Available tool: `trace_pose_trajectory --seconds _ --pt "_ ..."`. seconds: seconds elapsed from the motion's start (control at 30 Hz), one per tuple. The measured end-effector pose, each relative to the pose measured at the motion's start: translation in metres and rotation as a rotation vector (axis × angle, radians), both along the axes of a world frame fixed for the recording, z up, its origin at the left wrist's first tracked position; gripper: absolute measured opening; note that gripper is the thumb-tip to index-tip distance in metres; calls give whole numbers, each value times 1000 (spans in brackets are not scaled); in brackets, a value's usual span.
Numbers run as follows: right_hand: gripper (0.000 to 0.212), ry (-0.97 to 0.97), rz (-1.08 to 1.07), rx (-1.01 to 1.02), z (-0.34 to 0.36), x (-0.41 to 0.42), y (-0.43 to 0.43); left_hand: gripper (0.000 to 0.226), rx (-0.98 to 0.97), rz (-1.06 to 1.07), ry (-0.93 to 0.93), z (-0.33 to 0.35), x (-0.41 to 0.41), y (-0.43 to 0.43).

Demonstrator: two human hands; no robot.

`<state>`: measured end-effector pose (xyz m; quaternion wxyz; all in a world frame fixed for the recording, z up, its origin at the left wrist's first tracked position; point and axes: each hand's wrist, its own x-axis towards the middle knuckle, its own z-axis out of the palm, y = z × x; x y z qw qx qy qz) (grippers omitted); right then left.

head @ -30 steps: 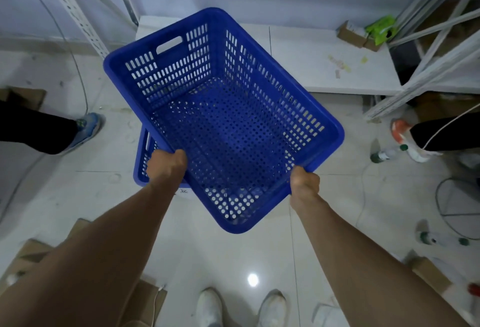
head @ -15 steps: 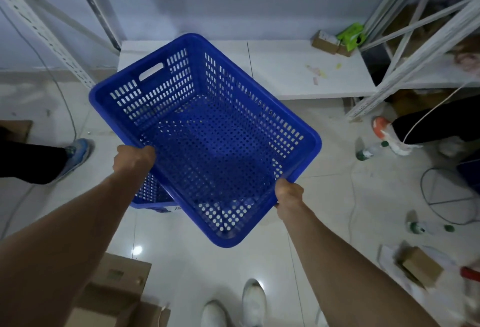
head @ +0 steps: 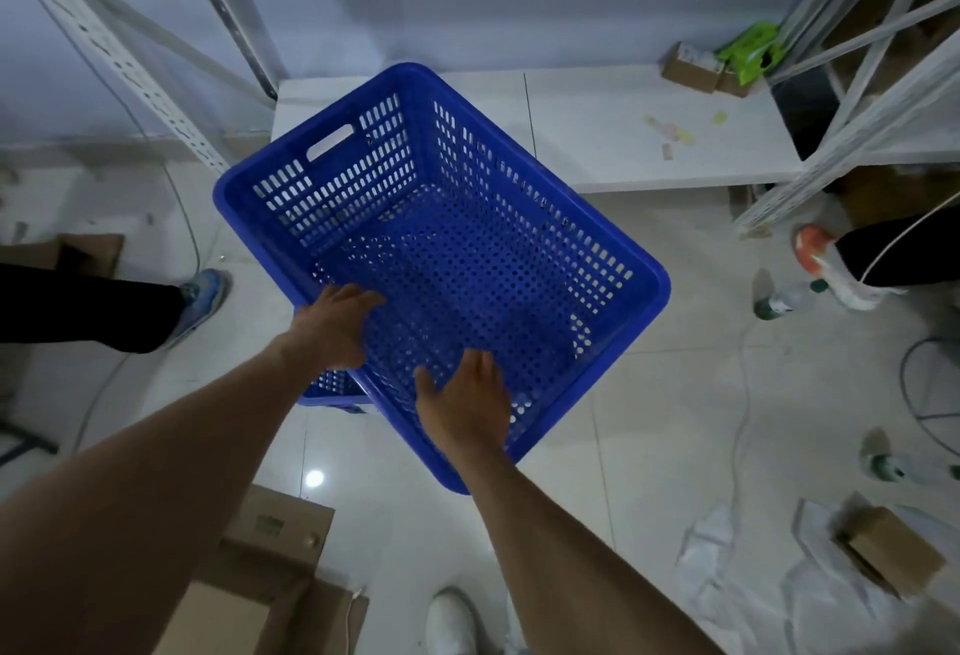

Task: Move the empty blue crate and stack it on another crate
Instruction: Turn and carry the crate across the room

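The empty blue perforated crate [head: 467, 238] fills the middle of the view, turned at an angle, with a handle slot in its far-left wall. A corner of a second blue crate [head: 332, 388] shows beneath its near-left side. The upper crate lies askew over it; I cannot tell whether it rests fully on it. My left hand [head: 337, 327] hovers with spread fingers over the near-left rim. My right hand [head: 467, 405] is flat, palm down, over the near rim. Neither hand grips the crate.
Cardboard boxes [head: 270, 581] lie on the floor at bottom left. A person's leg and blue shoe [head: 200, 295] are at left, another foot [head: 815, 249] at right. Bottles [head: 784, 301], a cable, crumpled paper and a small box [head: 883, 550] litter the right floor. A low white shelf [head: 649, 134] stands behind.
Both hands have let go of the crate's rim and opened. The crate has dropped lower, over the second crate, and my right hand has shifted left along the near rim.
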<state>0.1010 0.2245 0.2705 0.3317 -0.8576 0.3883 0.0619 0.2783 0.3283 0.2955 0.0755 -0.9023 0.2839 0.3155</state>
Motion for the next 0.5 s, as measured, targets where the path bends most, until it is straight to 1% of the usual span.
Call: trace_pose_trajectory --seconds 0.07,0.13,0.17,0.23,0.27,0.33,0.4,0.5 --pt "80 20 61 35 -2 8 22 98 115 -164 -29 -2 -6 2" --pt "85 57 144 48 -5 14 41 97 196 -282 -43 -5 -11 4" --pt "85 85 183 48 -7 16 47 93 224 -327 -48 -8 -13 6" --pt "80 158 242 9 -11 20 59 77 241 -404 -74 -12 -16 10" --pt "75 193 263 -25 -13 20 63 67 224 -447 -102 -12 -18 11" --pt "56 258 295 -91 -18 20 66 52 165 -522 -164 -13 -22 12" --pt "38 276 295 -144 -23 18 65 43 105 -562 -201 -15 -25 13" --pt "20 274 267 -231 -22 15 67 36 73 -590 -205 -23 -27 16"
